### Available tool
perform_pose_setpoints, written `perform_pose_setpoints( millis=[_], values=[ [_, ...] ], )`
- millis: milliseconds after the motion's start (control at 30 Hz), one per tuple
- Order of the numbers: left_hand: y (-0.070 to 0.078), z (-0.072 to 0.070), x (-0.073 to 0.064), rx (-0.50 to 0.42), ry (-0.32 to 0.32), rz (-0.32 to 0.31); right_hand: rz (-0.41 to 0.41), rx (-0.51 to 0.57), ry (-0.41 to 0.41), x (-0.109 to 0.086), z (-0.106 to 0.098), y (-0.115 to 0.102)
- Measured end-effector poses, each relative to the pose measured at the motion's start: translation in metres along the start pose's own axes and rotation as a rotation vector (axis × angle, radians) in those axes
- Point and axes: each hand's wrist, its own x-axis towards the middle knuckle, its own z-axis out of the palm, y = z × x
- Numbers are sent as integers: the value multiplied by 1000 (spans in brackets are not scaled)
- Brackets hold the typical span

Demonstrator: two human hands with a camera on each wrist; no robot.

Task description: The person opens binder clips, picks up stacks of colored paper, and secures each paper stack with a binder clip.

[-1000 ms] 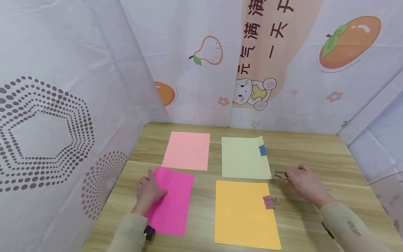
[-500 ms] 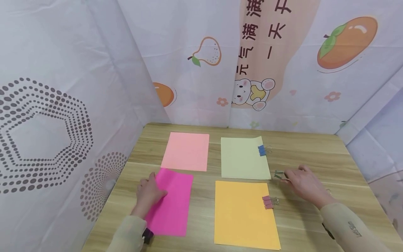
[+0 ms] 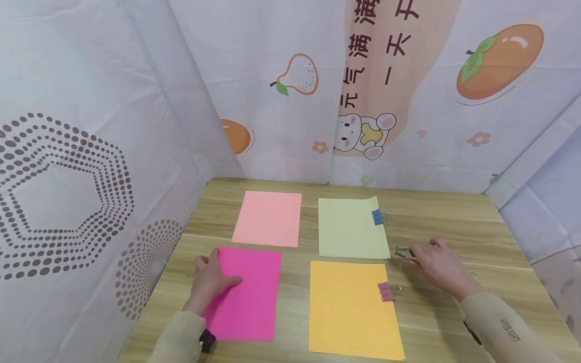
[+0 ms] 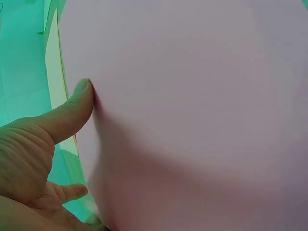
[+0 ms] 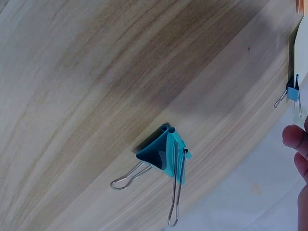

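Paper of bright magenta (image 3: 254, 310) lies on the wooden table (image 3: 292, 327), its nine o'clock edge pinched in my left hand (image 3: 210, 282), thumb on top and fingers around the edge. From it, a pale pink sheet (image 3: 268, 218) sits at twelve, a yellow sheet (image 3: 352, 229) at two, an orange sheet (image 3: 349, 310) at three. My right hand (image 3: 441, 264) pinches a green clip (image 3: 401, 250) just off the yellow sheet's four o'clock corner (a teal clip (image 5: 169, 147) rests on the wood nearby).

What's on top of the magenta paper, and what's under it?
On top of the magenta paper: the thumb of the left hand, at its left side. Wooden table shows around it; anything directly beneath is covered.
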Motion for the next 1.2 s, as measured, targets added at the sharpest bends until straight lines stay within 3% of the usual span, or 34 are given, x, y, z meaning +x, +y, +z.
perform_pose_setpoints(
  millis=[167, 433, 667, 933, 1200],
  values=[
    [-1, -3, 4, -14, -12, 9, 4, -3, -7, 0, -1, -1],
    [-4, -18, 13, -47, -97, 4, 15, -4, -15, 2, -2, -2],
    [-12, -29, 15, -179, -157, -28, 14, -2, -18, 3, -3, -3],
    [-19, -29, 17, -223, -132, -63, 14, -12, -31, 3, -3, -2],
    [-24, -26, 16, -194, -70, -29, 13, -9, -36, 2, -5, -3]
  ],
)
